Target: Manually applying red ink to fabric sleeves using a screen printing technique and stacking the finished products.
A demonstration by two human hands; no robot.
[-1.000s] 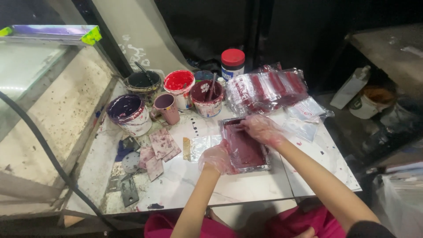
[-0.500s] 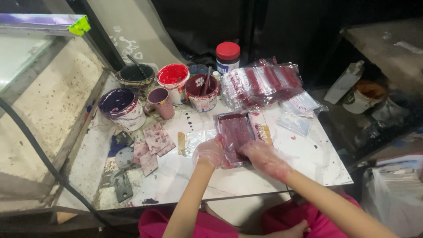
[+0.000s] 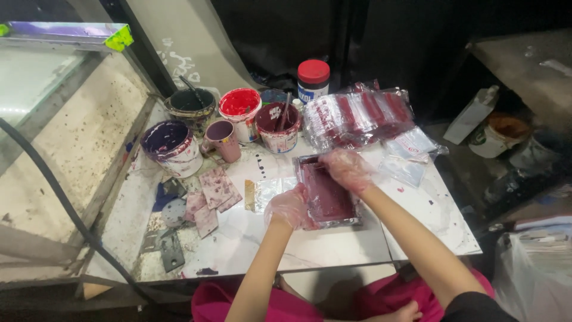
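A flat clear plastic pouch filled with dark maroon paste (image 3: pixel 326 194) lies on the white tabletop (image 3: pixel 310 244). My left hand (image 3: pixel 290 207), in a thin clear glove, presses on the pouch's near left edge. My right hand (image 3: pixel 347 169), also gloved, rests on the pouch's far right corner with fingers spread flat. A heap of similar filled pouches (image 3: pixel 357 113) lies just behind the right hand.
Paint-stained tubs stand at the back: a purple one (image 3: pixel 171 145), a black one (image 3: pixel 190 104), a red one (image 3: pixel 240 110), a maroon one (image 3: pixel 277 126), plus a mauve mug (image 3: pixel 222 138) and a red-lidded jar (image 3: pixel 313 79). Stained card scraps (image 3: pixel 211 194) lie left. Empty pouches (image 3: pixel 411 152) lie right.
My right hand has moved from the pouch's near right side up to its far corner. The left hand stays on the near left edge.
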